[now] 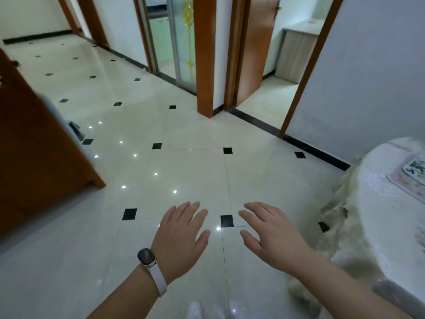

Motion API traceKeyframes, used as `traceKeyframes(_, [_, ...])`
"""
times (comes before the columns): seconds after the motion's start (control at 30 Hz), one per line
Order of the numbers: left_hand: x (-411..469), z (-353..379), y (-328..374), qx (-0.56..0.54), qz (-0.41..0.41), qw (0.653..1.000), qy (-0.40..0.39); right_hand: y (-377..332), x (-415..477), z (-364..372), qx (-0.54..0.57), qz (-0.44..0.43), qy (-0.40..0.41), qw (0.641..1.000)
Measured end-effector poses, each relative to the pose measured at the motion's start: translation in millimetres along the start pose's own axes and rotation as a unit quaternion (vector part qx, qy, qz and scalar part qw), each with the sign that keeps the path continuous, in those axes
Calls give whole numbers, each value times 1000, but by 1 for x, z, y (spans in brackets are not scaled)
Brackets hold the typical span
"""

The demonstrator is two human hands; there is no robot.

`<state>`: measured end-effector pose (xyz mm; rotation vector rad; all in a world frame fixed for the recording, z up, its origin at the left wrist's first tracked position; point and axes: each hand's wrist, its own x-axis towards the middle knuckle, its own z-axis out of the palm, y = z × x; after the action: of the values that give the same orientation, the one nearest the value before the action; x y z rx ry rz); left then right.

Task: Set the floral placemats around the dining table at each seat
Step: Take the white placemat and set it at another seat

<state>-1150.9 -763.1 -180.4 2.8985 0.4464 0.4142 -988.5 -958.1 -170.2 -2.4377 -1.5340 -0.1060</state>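
A floral placemat with a pink border lies on the round dining table at the right edge of the view; only its corner shows. The table wears a white lace cloth that hangs down its side. My left hand, with a watch on the wrist, is stretched out over the floor, palm down, fingers apart and empty. My right hand is beside it, also flat, spread and empty, to the left of the table and not touching it.
Glossy pale floor tiles with small black squares fill the middle. A brown wooden cabinet stands at the left. Wooden door frames, a glass sliding door and an open doorway line the back. A white wall rises behind the table.
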Motion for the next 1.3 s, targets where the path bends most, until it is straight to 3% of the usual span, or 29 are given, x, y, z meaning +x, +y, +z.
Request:
traceKeyframes(0.17, [71, 13, -31, -13, 72, 997, -9, 17, 35, -1, -27, 61, 27, 997])
traceKeyframes(0.47, [205, 61, -12, -37, 190, 980, -56, 100, 67, 8, -45, 169, 42, 984])
traceKeyframes(0.73, [347, 112, 38, -12, 221, 968, -120, 232, 111, 20, -13, 226, 64, 972])
traceKeyframes(0.97, [480, 144, 122, -16, 289, 951, -112, 358, 126, -14, -34, 287, 89, 953])
traceKeyframes(1.3, [610, 204, 181, -32, 384, 912, -137, 456, 144, -30, -38, 395, 62, 916])
